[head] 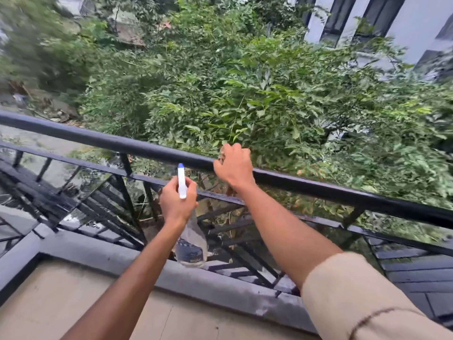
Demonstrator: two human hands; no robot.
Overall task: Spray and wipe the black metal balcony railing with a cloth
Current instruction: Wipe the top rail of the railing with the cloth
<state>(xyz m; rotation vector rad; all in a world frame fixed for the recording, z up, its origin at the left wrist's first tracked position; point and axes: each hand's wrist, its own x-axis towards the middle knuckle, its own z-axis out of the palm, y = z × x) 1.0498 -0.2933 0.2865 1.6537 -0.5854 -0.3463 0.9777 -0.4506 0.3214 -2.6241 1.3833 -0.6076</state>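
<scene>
On a balcony (73, 303) above foliage (269, 94), we note the left hand (177, 201) gripping the spray bottle (193, 246) just inside the railing (147, 148), the right hand (234, 165) curled over a barely visible cloth (222, 155) on the railing's top bar: wiping appears underway, with most bars remaining.

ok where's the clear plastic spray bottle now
Head view, left of centre: the clear plastic spray bottle is gripped by the left hand just below the black metal top rail, beside the right hand on it.
</scene>
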